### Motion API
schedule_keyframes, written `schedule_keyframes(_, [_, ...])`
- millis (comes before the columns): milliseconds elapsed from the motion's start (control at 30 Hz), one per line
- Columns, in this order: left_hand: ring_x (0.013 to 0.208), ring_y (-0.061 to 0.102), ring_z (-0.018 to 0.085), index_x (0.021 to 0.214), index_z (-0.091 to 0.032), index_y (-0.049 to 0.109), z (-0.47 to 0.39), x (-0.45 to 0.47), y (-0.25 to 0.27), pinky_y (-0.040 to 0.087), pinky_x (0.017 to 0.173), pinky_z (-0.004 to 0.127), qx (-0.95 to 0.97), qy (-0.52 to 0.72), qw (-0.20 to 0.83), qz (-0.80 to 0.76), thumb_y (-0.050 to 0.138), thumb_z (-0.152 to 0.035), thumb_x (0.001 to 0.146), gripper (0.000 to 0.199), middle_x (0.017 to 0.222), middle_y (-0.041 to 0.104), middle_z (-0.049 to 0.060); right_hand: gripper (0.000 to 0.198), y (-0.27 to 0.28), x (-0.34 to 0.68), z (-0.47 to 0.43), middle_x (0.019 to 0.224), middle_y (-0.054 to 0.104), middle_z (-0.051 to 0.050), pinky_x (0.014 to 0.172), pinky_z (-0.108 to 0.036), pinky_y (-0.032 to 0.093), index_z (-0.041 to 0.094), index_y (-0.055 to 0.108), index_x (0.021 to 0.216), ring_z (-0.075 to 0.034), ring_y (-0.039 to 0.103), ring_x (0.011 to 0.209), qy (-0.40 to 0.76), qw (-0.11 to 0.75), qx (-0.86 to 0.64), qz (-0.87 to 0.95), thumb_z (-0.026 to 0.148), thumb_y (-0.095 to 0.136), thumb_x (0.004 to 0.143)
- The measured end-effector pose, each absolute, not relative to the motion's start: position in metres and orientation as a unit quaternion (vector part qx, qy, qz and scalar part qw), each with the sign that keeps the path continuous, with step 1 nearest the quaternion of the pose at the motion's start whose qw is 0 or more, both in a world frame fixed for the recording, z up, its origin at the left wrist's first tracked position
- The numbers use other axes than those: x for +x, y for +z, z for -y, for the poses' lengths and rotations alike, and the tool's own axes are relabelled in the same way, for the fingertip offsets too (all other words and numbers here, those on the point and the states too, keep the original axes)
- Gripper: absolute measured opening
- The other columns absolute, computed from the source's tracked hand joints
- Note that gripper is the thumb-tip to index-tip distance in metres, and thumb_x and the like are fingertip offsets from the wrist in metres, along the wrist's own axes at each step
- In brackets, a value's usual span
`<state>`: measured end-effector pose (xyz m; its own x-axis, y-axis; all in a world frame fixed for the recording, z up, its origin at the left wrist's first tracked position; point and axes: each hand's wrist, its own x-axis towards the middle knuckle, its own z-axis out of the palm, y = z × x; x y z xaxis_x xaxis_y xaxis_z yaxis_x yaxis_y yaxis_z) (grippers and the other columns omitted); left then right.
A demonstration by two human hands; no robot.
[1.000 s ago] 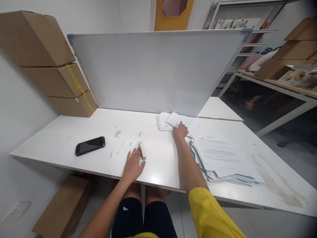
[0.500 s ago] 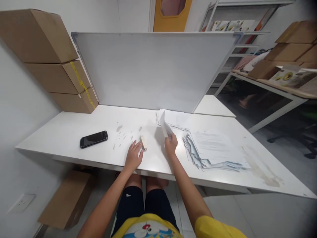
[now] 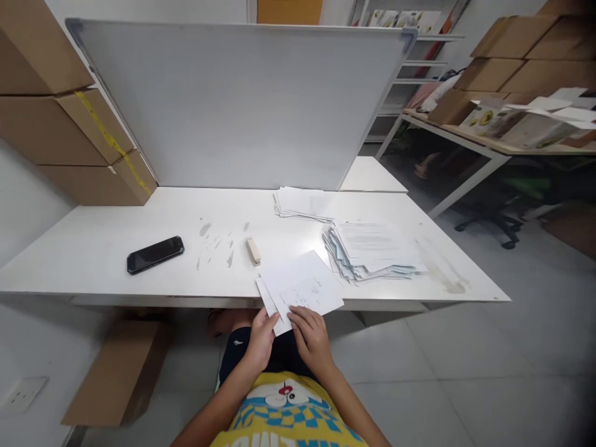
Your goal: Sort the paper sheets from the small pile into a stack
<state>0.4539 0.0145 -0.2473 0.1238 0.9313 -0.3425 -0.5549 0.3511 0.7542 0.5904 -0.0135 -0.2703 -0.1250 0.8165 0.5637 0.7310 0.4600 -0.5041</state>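
Two or more sheets of paper point(image 3: 305, 280) lie fanned across the table's front edge, overlapping unevenly at their left side. My left hand point(image 3: 262, 340) is closed on their lower left corner, thumb on top. At the near edge, my right hand point(image 3: 311, 335) also grips the sheets, its fingers bent over the top one; its thumb is hidden. Just beyond the papers rests a small cream stapler point(image 3: 254, 251). To the right is a thick, uneven stack of printed papers point(image 3: 372, 245), and a smaller pile of white papers point(image 3: 298, 202) sits behind.
A black phone point(image 3: 156, 254) lies on the white table point(image 3: 209, 282) at left. A whiteboard point(image 3: 246, 105) stands along the back. Cardboard boxes point(image 3: 100, 183) are stacked at the left end, and another cardboard box point(image 3: 121, 372) is on the floor below.
My right hand has brought paper from near the back pile toward my body. My left hand has left the stapler's side and now grips the sheets too. The view has shifted.
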Motion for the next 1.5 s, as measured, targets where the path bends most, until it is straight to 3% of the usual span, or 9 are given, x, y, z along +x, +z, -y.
schedule_keyframes(200, [0.108,0.062,0.031,0.105,-0.015,0.068,-0.011,0.444,-0.264,0.050,0.092,0.041,0.174,0.529,0.699,-0.448,0.077,-0.044,0.067,0.049,0.112,0.069,0.014,0.031,-0.257,0.595,0.015,0.108,0.068,-0.007,0.083,-0.042,0.047,0.023,0.058,0.116,-0.021,0.062,0.096,0.098,0.362,-0.452,0.809,0.011,0.043,0.091])
schedule_keyframes(333, [0.109,0.062,0.030,0.113,-0.017,0.065,-0.006,0.446,-0.264,0.050,0.091,0.040,0.214,0.503,0.706,-0.451,0.078,-0.038,0.067,0.052,0.117,0.067,0.014,0.038,-0.268,0.599,0.021,0.116,0.067,-0.007,0.096,-0.044,0.045,0.025,0.055,0.124,-0.020,0.061,0.107,0.139,0.354,-0.381,0.843,0.012,0.043,0.090])
schedule_keyframes(433, [0.108,0.063,0.032,0.112,-0.016,0.066,-0.003,0.446,-0.254,0.050,0.091,0.041,0.210,0.496,0.704,-0.463,0.081,-0.038,0.061,0.057,0.112,0.069,0.014,0.033,-0.287,0.618,0.028,0.114,0.068,-0.006,0.097,-0.047,0.045,0.029,0.060,0.119,-0.023,0.060,0.109,0.163,0.414,-0.416,0.793,0.021,0.047,0.090])
schedule_keyframes(567, [0.111,0.061,0.033,0.109,-0.016,0.068,-0.003,0.436,-0.248,0.050,0.093,0.042,0.189,0.512,0.676,-0.494,0.081,-0.039,0.060,0.055,0.113,0.069,0.013,0.029,-0.302,0.660,0.026,0.100,0.070,-0.010,0.086,-0.046,0.049,0.023,0.067,0.101,-0.029,0.062,0.100,0.169,0.552,-0.633,0.515,0.042,0.050,0.087])
schedule_keyframes(667, [0.111,0.061,0.033,0.107,-0.017,0.068,-0.004,0.427,-0.256,0.052,0.091,0.041,0.179,0.512,0.669,-0.508,0.079,-0.037,0.064,0.049,0.115,0.069,0.013,0.038,-0.299,0.686,0.014,0.076,0.069,-0.009,0.067,-0.037,0.050,0.018,0.068,0.080,-0.026,0.063,0.075,0.297,0.538,-0.718,0.327,0.055,0.056,0.079])
schedule_keyframes(800, [0.106,0.064,0.031,0.102,-0.015,0.069,-0.007,0.419,-0.269,0.054,0.086,0.039,0.180,0.500,0.672,-0.515,0.077,-0.036,0.067,0.042,0.111,0.070,0.013,0.046,-0.285,0.694,0.002,0.058,0.064,-0.006,0.052,-0.031,0.044,0.018,0.066,0.065,-0.019,0.057,0.054,0.545,0.437,-0.662,0.271,0.064,0.065,0.067])
schedule_keyframes(1067, [0.108,0.063,0.030,0.114,-0.014,0.063,-0.020,0.414,-0.268,0.053,0.086,0.038,0.226,0.479,0.689,-0.495,0.075,-0.042,0.071,0.053,0.115,0.069,0.014,0.046,-0.270,0.671,-0.008,0.111,0.070,-0.007,0.089,-0.037,0.049,0.023,0.071,0.094,-0.027,0.063,0.105,0.633,0.464,-0.555,0.276,0.064,0.063,0.073])
schedule_keyframes(1300, [0.111,0.061,0.031,0.111,-0.015,0.065,-0.015,0.415,-0.253,0.046,0.096,0.041,0.289,0.497,0.651,-0.495,0.074,-0.036,0.068,0.049,0.116,0.068,0.011,0.048,-0.281,0.664,-0.012,0.107,0.071,-0.010,0.096,-0.045,0.046,0.018,0.068,0.101,-0.034,0.062,0.106,0.576,0.471,-0.598,0.299,0.044,0.076,0.061])
schedule_keyframes(1500, [0.111,0.060,0.027,0.108,-0.020,0.065,-0.040,0.413,-0.235,0.044,0.098,0.037,0.380,0.536,0.540,-0.526,0.065,-0.031,0.074,0.036,0.109,0.071,0.007,0.067,-0.239,0.658,-0.021,0.127,0.061,-0.009,0.096,-0.040,0.046,0.025,0.048,0.132,-0.028,0.055,0.118,0.508,0.538,-0.541,0.400,0.045,0.069,0.072])
